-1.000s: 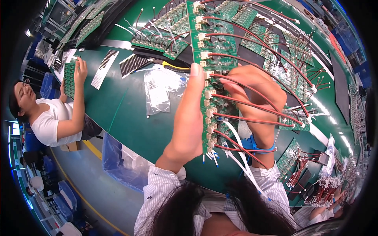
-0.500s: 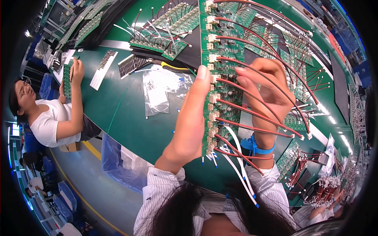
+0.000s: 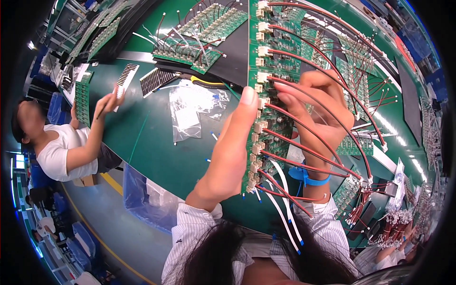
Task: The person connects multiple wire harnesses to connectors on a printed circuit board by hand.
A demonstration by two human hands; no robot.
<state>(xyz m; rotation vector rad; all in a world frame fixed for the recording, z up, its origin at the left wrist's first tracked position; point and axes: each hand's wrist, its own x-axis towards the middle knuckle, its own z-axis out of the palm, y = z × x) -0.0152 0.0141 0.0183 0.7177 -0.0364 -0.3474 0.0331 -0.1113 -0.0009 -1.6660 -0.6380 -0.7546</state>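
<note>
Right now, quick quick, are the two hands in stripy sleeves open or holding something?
Left hand: closed, holding the green circuit board.
Right hand: fingers curled near a red-and-black wire; can't tell whether they're pinching it.

On the worktop (image 3: 156, 152), pliers (image 3: 205, 82) lie behind the bag (image 3: 189, 114); the held board (image 3: 278, 119) is right of it, a co-worker (image 3: 61, 148) left.

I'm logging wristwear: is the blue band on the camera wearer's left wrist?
No, the blue band circles the right wrist, while the left hand holds the circuit board.
</note>
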